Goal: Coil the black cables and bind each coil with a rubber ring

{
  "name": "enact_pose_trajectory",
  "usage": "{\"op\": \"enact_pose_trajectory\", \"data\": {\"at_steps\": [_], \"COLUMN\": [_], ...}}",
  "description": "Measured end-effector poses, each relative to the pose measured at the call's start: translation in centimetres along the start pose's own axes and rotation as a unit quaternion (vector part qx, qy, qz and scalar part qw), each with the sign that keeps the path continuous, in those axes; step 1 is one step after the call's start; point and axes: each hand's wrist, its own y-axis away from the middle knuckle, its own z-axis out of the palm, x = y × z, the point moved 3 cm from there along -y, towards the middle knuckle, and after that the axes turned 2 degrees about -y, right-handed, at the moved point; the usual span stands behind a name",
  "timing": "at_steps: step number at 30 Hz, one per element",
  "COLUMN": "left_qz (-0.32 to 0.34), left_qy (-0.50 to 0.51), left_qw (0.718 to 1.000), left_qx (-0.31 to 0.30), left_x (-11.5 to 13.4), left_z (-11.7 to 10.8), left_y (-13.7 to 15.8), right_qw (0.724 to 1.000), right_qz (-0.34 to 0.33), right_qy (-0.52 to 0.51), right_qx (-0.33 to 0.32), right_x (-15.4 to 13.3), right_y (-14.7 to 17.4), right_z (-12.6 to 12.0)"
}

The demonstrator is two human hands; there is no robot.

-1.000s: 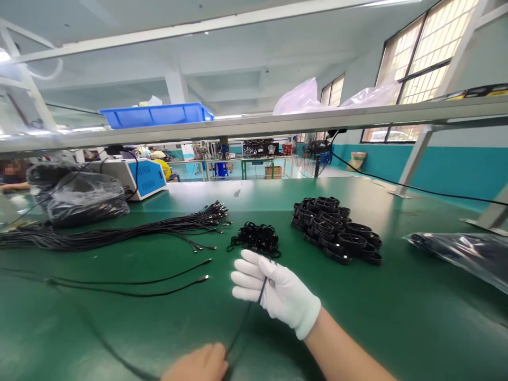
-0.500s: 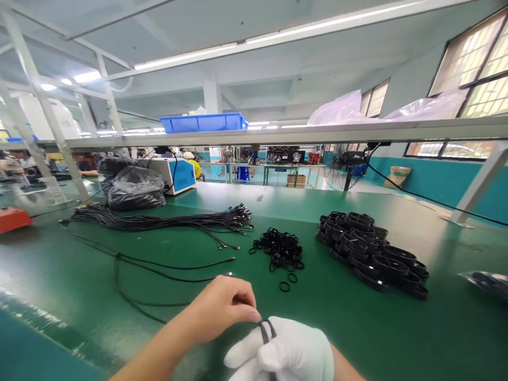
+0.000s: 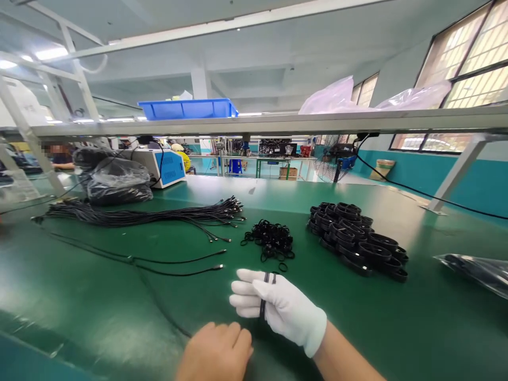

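My bare left hand [image 3: 216, 352] is closed at the bottom of the view, knuckles up. A thin black cable [image 3: 166, 316] runs across the table into it; the fingertips are hidden. To its right my white-gloved right hand [image 3: 273, 299] has its fingers stretched side by side and the thumb folded over them. Dark cable strands [image 3: 262, 309] go round those fingers, pinned under the thumb. Left of the glove lie two loose cable ends, one with a metal plug [image 3: 218, 267]. Small black rings [image 3: 273, 238] are heaped just beyond the glove.
Coiled black cables [image 3: 353, 233] are stacked at the right, near a plastic-bagged bundle [image 3: 476, 267]. Long straight cables [image 3: 159, 216] lie at the left, before a bagged pile [image 3: 119, 180] and a white-and-blue machine [image 3: 169, 166]. A shelf [image 3: 262, 124] with a blue bin [image 3: 188, 109] spans above.
My left hand has moved away from the glove, down and towards me. My right hand has risen and turned, showing strands round its fingers. The view has shifted somewhat to the right.
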Motion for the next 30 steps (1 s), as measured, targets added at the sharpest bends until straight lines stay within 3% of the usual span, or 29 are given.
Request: {"op": "enact_pose_trajectory", "data": {"at_steps": [3,5,8,10,12,16,21,23,25,30], "left_qz": [-0.023,-0.068,-0.115,-0.129,-0.139,-0.144,-0.051,-0.033,-0.030,-0.055], "left_qy": [0.101,0.249,0.457,0.502,0.453,0.196,0.017,0.000,0.009,0.173], "left_qw": [0.993,0.960,0.866,0.842,0.874,0.966,0.998,0.999,0.999,0.976], "left_qx": [-0.056,-0.106,-0.165,-0.151,-0.109,-0.085,-0.033,-0.013,-0.020,-0.120], "left_x": [-1.9,-3.6,-4.7,-4.6,-4.4,-3.8,-0.8,0.0,-0.2,-3.3], "left_z": [-3.0,-3.7,-2.0,0.0,1.8,3.6,2.3,1.2,-0.2,-3.1], "left_y": [-2.9,-4.4,-5.1,-4.4,-3.1,-0.1,1.0,0.5,-0.3,-2.0], "right_qw": [0.992,0.975,0.961,0.969,0.979,0.988,0.999,0.998,0.995,0.971], "right_qz": [0.100,0.179,0.219,0.180,0.123,0.011,-0.037,-0.018,0.028,0.200], "right_qy": [0.052,0.044,0.024,-0.004,-0.053,-0.103,-0.035,0.013,0.063,0.086], "right_qx": [-0.057,-0.127,-0.170,-0.168,-0.156,-0.111,0.002,0.053,0.065,-0.097], "right_x": [2.0,3.3,4.0,3.5,2.5,0.1,-0.6,0.1,1.0,4.1], "right_y": [0.7,1.4,2.0,1.9,1.5,0.4,-0.2,-0.1,0.3,1.3], "right_z": [-0.7,-0.8,-0.5,0.1,0.9,1.9,0.5,-0.3,-0.7,-0.7]}}
